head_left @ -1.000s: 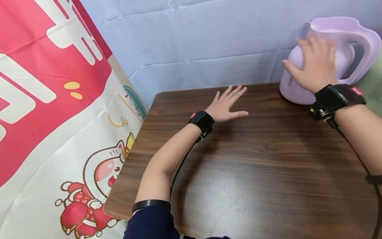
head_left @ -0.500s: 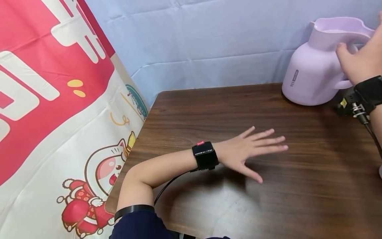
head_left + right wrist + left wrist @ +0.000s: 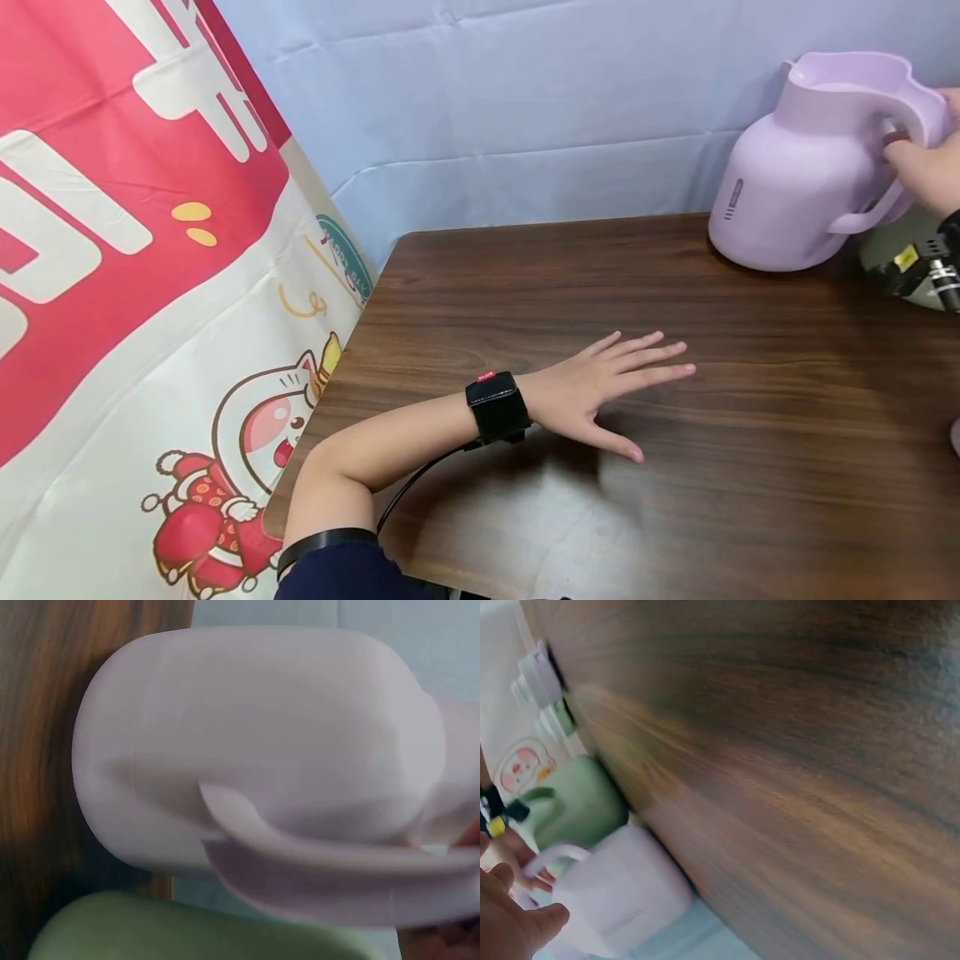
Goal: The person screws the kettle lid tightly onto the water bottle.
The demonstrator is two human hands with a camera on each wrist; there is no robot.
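A lilac thermos jug (image 3: 787, 183) stands upright near the back right of the wooden table, its open top showing. My right hand (image 3: 926, 167) grips the jug's looped handle, with the thumb through the loop; the frame's edge cuts off most of that hand. In the right wrist view the handle (image 3: 315, 877) crosses in front of the jug's body, with fingers on both sides of it at the right edge. My left hand (image 3: 600, 387) is over the middle of the table, palm down, fingers spread, holding nothing. Part of it shows blurred in the left wrist view.
A green jug (image 3: 589, 802) stands beside the lilac one. Farther along the table are a small lilac-and-white item (image 3: 538, 679) and a green-and-white item (image 3: 555, 720). A pale blue cloth (image 3: 525, 100) hangs behind the table (image 3: 465, 292); a printed sheet (image 3: 150, 358) hangs at left.
My right hand has moved right from in front of the lilac jug onto its handle. My left hand has come nearer and turned rightward, then shifted slightly left.
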